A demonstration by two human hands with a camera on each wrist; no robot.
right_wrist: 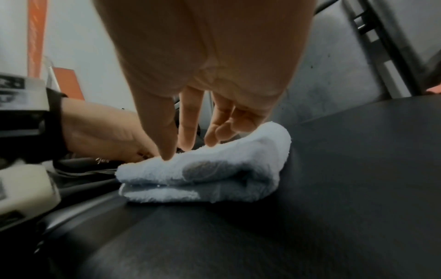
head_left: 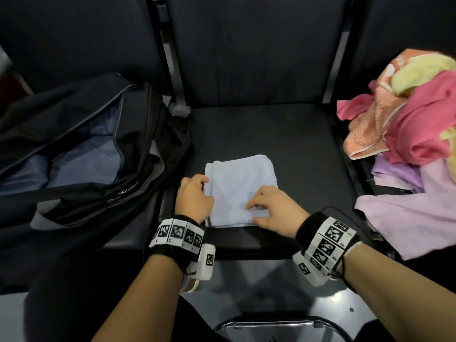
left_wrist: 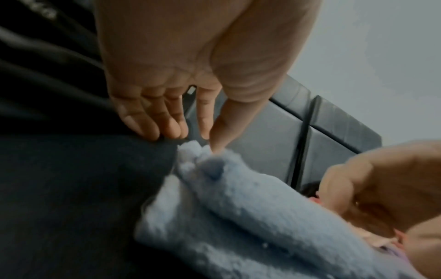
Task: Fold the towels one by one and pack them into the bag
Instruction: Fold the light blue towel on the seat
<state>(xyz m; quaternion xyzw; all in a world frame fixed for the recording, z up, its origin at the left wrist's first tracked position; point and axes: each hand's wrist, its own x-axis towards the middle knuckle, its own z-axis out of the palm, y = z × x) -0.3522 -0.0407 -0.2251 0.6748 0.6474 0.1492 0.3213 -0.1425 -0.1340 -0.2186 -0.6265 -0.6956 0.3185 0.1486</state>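
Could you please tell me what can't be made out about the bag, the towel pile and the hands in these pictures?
- Bag contents: head view, its dark flap and shadow hide the inside.
- Towel pile: head view, cut off by the right edge.
- Left hand fingertips on the blue towel: left wrist view, blurred.

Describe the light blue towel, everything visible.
The light blue towel is fluffy terry cloth, folded into a compact, roughly square stack of several layers, lying flat on the dark seat cushion. The left hand touches its left edge and the right hand rests fingertips on its near right part. It lies apart from the open black bag.
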